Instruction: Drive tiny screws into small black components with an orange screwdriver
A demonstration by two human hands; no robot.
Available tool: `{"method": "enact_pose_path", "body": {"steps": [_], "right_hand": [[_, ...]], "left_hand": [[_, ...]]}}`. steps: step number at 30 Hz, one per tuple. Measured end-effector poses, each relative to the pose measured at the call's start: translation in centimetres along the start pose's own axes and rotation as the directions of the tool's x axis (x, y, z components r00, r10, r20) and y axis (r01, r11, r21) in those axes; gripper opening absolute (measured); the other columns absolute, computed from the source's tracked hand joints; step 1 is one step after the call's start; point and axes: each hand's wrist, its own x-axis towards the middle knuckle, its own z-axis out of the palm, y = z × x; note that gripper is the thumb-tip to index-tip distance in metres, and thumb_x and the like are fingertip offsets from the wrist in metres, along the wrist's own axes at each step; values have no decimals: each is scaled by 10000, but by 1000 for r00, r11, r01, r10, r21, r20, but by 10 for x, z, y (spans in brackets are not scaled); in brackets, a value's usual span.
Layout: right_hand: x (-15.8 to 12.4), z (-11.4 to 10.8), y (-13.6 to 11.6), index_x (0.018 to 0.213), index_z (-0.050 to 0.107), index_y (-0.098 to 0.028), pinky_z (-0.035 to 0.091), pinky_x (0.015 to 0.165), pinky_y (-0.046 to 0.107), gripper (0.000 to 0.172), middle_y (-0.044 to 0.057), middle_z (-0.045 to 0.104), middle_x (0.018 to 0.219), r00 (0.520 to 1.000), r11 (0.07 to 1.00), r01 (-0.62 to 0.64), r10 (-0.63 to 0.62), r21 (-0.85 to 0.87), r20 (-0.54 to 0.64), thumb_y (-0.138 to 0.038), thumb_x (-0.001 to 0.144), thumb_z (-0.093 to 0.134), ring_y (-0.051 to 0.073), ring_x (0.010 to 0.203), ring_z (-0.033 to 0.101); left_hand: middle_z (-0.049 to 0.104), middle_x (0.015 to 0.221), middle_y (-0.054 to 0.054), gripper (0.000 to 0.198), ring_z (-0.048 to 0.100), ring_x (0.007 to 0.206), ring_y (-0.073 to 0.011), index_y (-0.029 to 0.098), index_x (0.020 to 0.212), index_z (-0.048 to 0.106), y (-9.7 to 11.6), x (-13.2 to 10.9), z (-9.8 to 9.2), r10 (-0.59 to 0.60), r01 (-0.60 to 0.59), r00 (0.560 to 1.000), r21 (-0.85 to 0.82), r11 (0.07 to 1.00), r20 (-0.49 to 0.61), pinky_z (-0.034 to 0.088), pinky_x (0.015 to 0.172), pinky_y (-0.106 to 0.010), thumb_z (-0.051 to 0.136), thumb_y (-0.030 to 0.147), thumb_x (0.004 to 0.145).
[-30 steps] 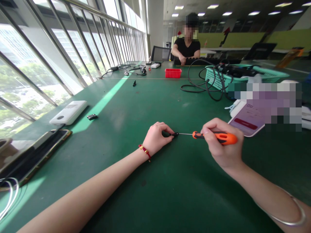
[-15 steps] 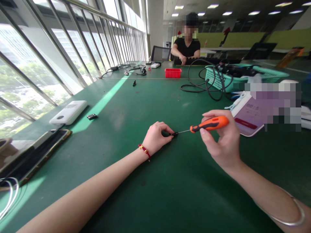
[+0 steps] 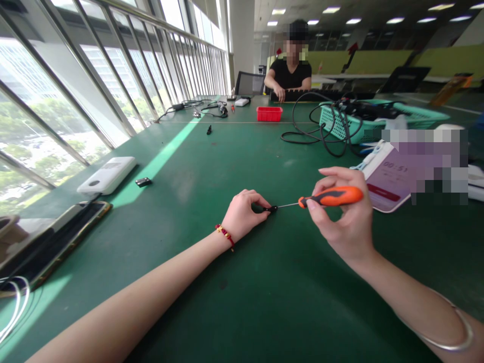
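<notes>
Between thumb and fingers, my left hand (image 3: 247, 212) pinches a small black part (image 3: 271, 208) down at the green table (image 3: 212, 302); its exact kind is too small to make out. My right hand (image 3: 346, 217) is closed on a screwdriver (image 3: 333, 196) with an orange and black handle. The thin metal shaft points left, and its tip meets the right end of the black part. The tool lies nearly level, its handle slightly raised.
Left of my hands are a small black piece (image 3: 143, 182), a white power bank (image 3: 108, 175) and a dark phone (image 3: 68, 242). Rightward stands a lit phone (image 3: 389, 176), behind it a teal basket (image 3: 335, 123) with black cables. A red bin (image 3: 269, 114) sits farther back, near a seated person (image 3: 291, 75).
My right hand has turned the screwdriver, its handle shifting slightly right and down to a flatter angle. My left hand and the black part stay put. The person's hand opposite moved slightly left.
</notes>
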Motion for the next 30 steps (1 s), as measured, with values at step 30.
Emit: {"method": "enact_pose_path", "body": {"steps": [30], "right_hand": [[-4,2,-2,1040,493,-230,405,452,279,385,-42,468,583,1000,1000,6,-5,-29,16,-212,691,654,121,461,457]], "left_hand": [[666,758,-2,77,588,775,-165,186,711,683,0,0,0,-10,10,1000,-1,1000,-8,465,746,-294,647,150,654]]}}
